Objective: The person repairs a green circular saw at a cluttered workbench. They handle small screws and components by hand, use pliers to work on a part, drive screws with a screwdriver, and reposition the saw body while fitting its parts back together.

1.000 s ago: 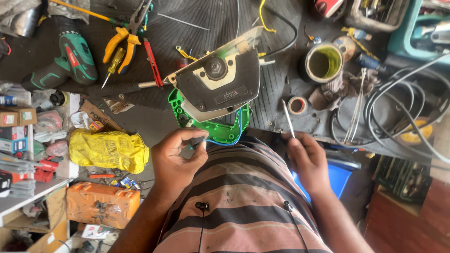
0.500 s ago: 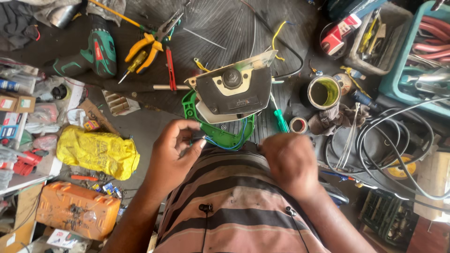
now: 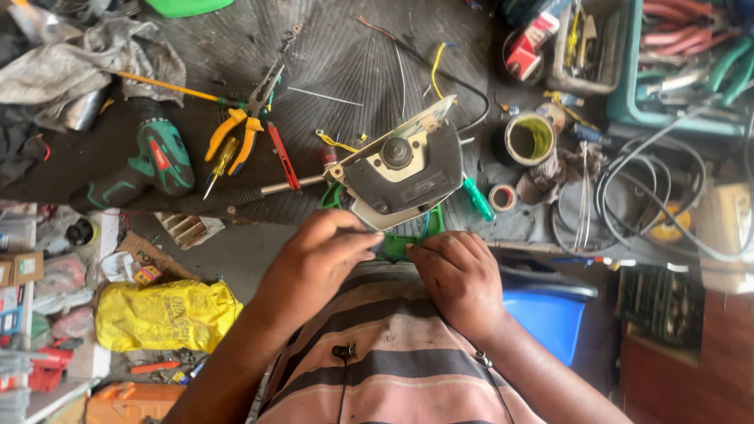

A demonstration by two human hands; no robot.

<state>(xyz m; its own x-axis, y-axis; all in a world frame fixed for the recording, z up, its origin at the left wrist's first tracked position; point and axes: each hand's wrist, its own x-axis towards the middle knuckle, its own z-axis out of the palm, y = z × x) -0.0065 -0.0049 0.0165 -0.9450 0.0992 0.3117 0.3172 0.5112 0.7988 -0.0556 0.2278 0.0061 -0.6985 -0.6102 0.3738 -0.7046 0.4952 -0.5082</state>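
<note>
From up here I look straight down on my two hands meeting at the near edge of the tabletop [image 3: 330, 71]. My left hand [image 3: 314, 263] is curled, its fingertips pinched together at what looks like a thin wire or small part; it is too small for me to name it with certainty. My right hand [image 3: 459, 275] is closed loosely too, fingers bent toward the same spot, touching a green plastic piece [image 3: 397, 245] that pokes out from under the grey and cream housing [image 3: 404, 173]. That housing lies tilted on the tabletop just beyond my knuckles, with a round knob on its top face.

A green-handled screwdriver [image 3: 477, 198] lies just beside the housing on its right, near a small roll of tape [image 3: 503, 196] and an open tin [image 3: 531, 138]. To the left lie yellow-handled pliers [image 3: 236, 129] and a green cordless drill [image 3: 149, 165]. A yellow bag [image 3: 165, 314] sits on the floor below, left of my arm.
</note>
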